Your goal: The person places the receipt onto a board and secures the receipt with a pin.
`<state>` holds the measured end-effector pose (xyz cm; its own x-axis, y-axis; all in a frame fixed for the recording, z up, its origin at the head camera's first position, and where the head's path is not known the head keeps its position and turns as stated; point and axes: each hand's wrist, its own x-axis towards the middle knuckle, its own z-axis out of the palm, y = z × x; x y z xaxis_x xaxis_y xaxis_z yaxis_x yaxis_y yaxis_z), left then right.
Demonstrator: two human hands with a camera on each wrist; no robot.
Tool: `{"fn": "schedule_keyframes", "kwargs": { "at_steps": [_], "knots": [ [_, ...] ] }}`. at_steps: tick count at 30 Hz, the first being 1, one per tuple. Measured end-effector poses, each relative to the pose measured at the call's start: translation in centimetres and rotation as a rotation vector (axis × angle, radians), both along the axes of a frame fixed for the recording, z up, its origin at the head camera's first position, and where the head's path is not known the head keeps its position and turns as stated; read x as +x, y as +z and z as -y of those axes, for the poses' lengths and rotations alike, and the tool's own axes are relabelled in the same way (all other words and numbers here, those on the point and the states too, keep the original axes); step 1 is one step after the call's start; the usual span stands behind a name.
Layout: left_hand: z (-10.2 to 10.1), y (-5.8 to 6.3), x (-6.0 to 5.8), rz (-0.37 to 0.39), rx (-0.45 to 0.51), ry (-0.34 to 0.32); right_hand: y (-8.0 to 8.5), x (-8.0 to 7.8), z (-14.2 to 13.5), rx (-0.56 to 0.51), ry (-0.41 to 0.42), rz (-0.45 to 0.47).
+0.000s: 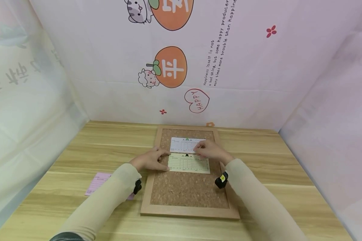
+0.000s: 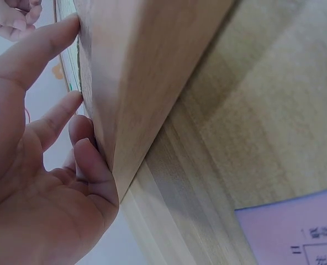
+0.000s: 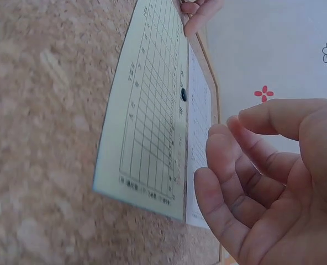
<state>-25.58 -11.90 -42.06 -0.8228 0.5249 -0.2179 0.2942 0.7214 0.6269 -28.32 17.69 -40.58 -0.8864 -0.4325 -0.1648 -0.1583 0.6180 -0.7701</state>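
Note:
A framed corkboard (image 1: 190, 190) lies on the table with a white printed form (image 1: 179, 144) at its upper part and a pale yellow form (image 1: 188, 164) just below. A black pushpin (image 1: 187, 155) sits at the yellow form's top edge; a small green pin (image 1: 187, 139) marks the top of the white one. My left hand (image 1: 151, 159) touches the yellow form's left side with thumb and forefinger spread. Over the right part of the forms hovers my right hand (image 1: 211, 151), its fingers loosely bent. In the right wrist view, nothing shows between those fingers (image 3: 221, 154).
Pink printed paper (image 1: 98, 182) lies on the wooden table (image 1: 63, 207) left of the board, partly under the left forearm. White printed cloth (image 1: 244, 100) rises behind the table and along both sides. The corkboard's raised wooden frame (image 2: 144, 72) stands beside the left hand.

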Motion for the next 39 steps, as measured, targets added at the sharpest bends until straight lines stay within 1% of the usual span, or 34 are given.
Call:
{"fn": "schedule_keyframes", "kwargs": {
  "at_steps": [4,11,14,19,23,28,33,39],
  "knots": [
    [0.1,-0.1,0.0,-0.001,0.004,0.0,0.3,0.3,-0.8,0.013,0.001,-0.013],
    [0.1,-0.2,-0.2,-0.013,0.003,-0.008,0.4,0.7,-2.3,0.008,0.048,-0.041],
    [0.1,-0.1,-0.2,-0.014,0.004,-0.008,0.4,0.9,-2.8,0.005,0.05,-0.05],
    [0.1,-0.1,-0.1,-0.008,0.0,-0.002,0.3,1.3,-3.8,0.001,0.039,-0.051],
    [0.1,-0.1,0.0,-0.017,-0.005,-0.005,0.4,1.7,-4.7,0.001,0.008,-0.034],
    [0.0,0.0,0.0,-0.018,-0.006,-0.006,0.4,2.3,-5.6,0.022,-0.022,-0.047],
    [0.0,-0.1,-0.1,-0.017,-0.012,-0.004,0.1,2.8,-6.9,0.015,-0.014,-0.059],
    [0.1,-0.2,-0.1,-0.025,-0.012,-0.019,-0.1,3.3,-8.3,0.005,0.005,-0.074]
  ]
}}
